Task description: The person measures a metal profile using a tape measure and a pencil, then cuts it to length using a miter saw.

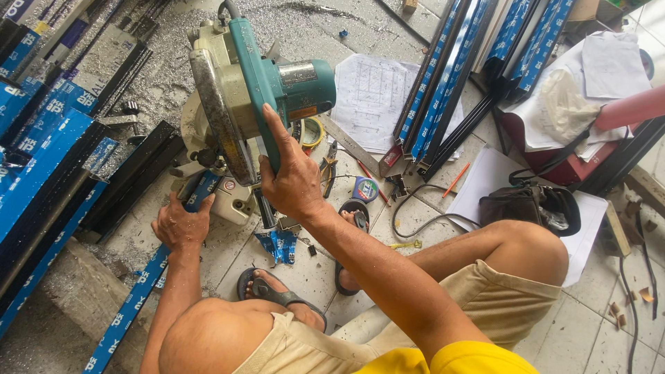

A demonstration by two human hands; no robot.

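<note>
A teal and cream mitre saw (pixel 239 90) stands on the tiled floor in front of me, its blade guard raised. My right hand (pixel 287 180) is wrapped around the saw's teal handle. My left hand (pixel 181 223) presses down on a long aluminium profile (pixel 138 291) covered in blue film, which lies across the saw's base and runs toward the lower left. A torn scrap of blue film (pixel 279 244) lies by the base. I squat with both knees and sandalled feet in view.
Stacks of blue-filmed black profiles (pixel 41 159) lie at left and more (pixel 450 76) at top right. Paper drawings (pixel 374 93), a tape measure (pixel 364 188), pencils, pliers, a black bag (pixel 530 204) and a cable (pixel 415 221) litter the floor. Metal shavings lie around the saw.
</note>
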